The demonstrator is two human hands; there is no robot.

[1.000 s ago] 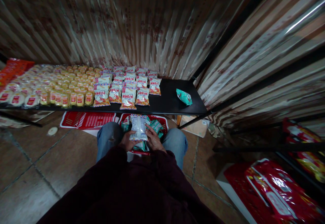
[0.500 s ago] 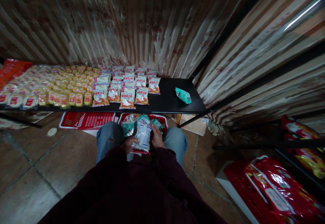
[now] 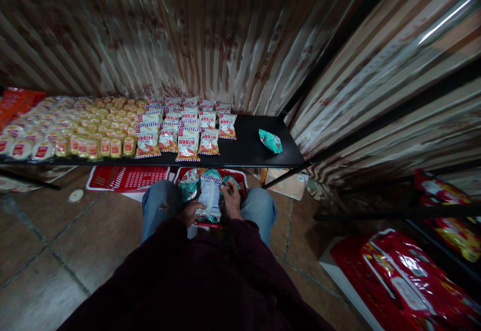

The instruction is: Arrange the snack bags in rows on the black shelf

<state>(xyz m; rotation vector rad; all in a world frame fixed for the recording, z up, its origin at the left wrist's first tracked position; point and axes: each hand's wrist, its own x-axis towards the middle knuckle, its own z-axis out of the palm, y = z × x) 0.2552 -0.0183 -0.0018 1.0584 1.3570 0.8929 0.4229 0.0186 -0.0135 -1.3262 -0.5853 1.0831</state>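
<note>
I crouch before a low black shelf (image 3: 248, 153). Both hands are down in a red basket (image 3: 242, 181) between my knees. My left hand (image 3: 191, 212) grips the lower edge of a white snack packet (image 3: 209, 197) with a red and blue border. Beside that packet is my right hand (image 3: 230, 202), closed over teal packets (image 3: 189, 189) in the basket; what its fingers grip is hidden. On the shelf, rows of matching white and orange snack packets (image 3: 188, 143) lie flat. A lone teal packet (image 3: 271, 141) lies to their right.
Rows of small yellow packets (image 3: 93, 135) fill the shelf's left part. An upturned red basket (image 3: 128, 177) lies on the tiled floor under the shelf. A cardboard box (image 3: 287, 185) sits under the shelf's right end. Large red bags (image 3: 406, 281) lie at lower right. Corrugated metal walls surround.
The white packet was held up in both hands and has dropped lower into the basket. My right hand has come off its side and moved onto the teal packets.
</note>
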